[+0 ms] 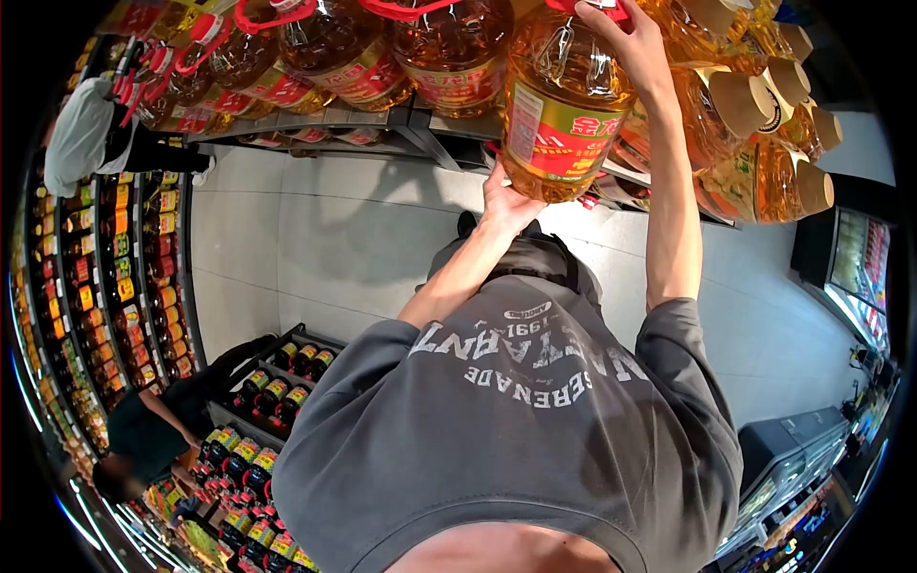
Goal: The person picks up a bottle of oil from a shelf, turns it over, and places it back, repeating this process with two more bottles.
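Pale floor tiles (363,215) spread through a shop, with tall shelves of jars and bottles (119,277) along the left side of the view and a grey cabinet (793,439) at the lower right. Across the top of the view runs a shelf (458,127) carrying large bottles of amber liquid; those to the left of the held one (353,57) have red handles and red labels, while those to its right (764,177) show wide tan caps and lie at varied angles in the view.

Between these groups, at the front of the shelf, is the big oil bottle (565,119), its red, green and gold label turned toward the camera. It is in both hands, slightly tilted in the view. The right hand (629,40) reaches up to the top, its fingers curled at the red handle beside the cap. The left hand (514,204) is at the base, palm up, with the thumb up along the side and the other fingers partly hidden beneath; how far apart they are, I cannot tell.

Below the arms is the wearer's dark grey shirt (516,430) with white lettering. At the lower left, a person in dark clothes (153,430) leans near crates of dark bottles with red caps (272,392); another person, in a light top (81,138), is at the upper left, near the shelves
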`<state>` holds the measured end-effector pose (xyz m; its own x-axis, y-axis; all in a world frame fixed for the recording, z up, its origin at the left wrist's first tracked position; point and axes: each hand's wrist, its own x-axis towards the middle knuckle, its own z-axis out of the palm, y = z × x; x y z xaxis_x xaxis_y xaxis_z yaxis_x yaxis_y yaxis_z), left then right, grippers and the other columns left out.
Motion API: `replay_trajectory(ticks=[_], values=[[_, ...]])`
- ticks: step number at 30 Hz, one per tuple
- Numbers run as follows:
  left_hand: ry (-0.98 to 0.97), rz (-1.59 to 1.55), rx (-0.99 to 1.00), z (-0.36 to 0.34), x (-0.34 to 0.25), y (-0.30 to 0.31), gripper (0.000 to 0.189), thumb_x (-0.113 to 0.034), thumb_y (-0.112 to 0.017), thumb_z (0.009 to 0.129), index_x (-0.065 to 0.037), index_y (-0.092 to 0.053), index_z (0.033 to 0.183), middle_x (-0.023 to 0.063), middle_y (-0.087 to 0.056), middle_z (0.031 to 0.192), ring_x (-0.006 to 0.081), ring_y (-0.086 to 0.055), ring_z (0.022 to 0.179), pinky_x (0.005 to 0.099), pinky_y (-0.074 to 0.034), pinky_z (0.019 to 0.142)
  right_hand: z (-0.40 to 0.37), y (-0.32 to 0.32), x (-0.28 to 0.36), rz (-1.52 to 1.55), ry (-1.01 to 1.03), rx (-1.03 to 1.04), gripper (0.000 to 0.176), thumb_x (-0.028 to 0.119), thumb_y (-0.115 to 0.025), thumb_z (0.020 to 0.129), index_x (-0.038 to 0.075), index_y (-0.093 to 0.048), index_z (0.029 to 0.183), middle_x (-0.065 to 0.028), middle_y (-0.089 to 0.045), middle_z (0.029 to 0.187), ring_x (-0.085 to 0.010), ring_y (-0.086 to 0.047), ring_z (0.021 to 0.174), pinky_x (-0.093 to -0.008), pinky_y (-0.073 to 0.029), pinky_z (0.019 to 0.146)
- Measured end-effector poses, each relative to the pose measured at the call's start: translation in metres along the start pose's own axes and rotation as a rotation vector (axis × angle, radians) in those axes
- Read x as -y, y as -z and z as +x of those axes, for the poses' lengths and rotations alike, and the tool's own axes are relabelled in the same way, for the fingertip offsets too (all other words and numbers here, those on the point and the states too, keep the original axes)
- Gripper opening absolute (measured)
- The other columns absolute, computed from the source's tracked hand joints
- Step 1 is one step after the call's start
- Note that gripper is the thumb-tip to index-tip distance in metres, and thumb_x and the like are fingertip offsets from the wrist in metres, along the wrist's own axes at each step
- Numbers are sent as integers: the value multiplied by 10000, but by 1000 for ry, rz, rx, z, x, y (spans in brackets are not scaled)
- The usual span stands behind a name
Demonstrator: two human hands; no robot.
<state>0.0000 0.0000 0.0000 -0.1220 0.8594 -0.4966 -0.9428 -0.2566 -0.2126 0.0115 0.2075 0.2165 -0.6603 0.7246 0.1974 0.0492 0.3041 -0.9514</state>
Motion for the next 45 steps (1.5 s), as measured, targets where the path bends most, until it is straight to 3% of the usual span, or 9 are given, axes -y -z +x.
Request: replay_trajectory(ticks=[12,14,24,39,45], values=[[-10,-21,-1,3,0,5,823,-570,-547,887,-50,-273,1463,143,-321,1507,310,-306,1383,518,-222,1155,1,-3,-2,-18,14,-42,529,281,-751,816,-36,-573,1201,-84,-667,1003,-131,-613,856,-266,-493,771],[-12,-6,10,5,-1,6,827,-576,-543,887,-52,-269,1466,143,-318,1510,309,-303,1386,513,-222,1156,3,-2,-7,84,-75,-16,514,264,-751,817,-35,-575,1197,-81,-669,1004,-128,-611,860,-263,-490,781],[-23,25,6,5,-2,6,841,-580,-538,889,-37,-259,1467,154,-312,1511,309,-307,1384,504,-226,1157,4,-1,-10,56,-14,-21,498,251,-750,818,-35,-578,1188,-75,-667,1004,-115,-603,859,-257,-488,776],[-27,57,-44,2,-2,2,821,-562,-552,886,-25,-292,1450,160,-320,1504,317,-310,1380,500,-225,1162,1,-2,-1,30,-11,-28,550,331,-756,807,-30,-580,1182,-91,-667,999,-132,-617,858,-276,-494,763],[-21,60,-48,2,-1,1,799,-547,-546,889,-24,-306,1443,159,-318,1507,315,-315,1377,497,-220,1163,1,2,2,-84,-100,-19,550,368,-762,792,-21,-601,1146,-93,-675,967,-141,-628,849,-282,-500,747]])
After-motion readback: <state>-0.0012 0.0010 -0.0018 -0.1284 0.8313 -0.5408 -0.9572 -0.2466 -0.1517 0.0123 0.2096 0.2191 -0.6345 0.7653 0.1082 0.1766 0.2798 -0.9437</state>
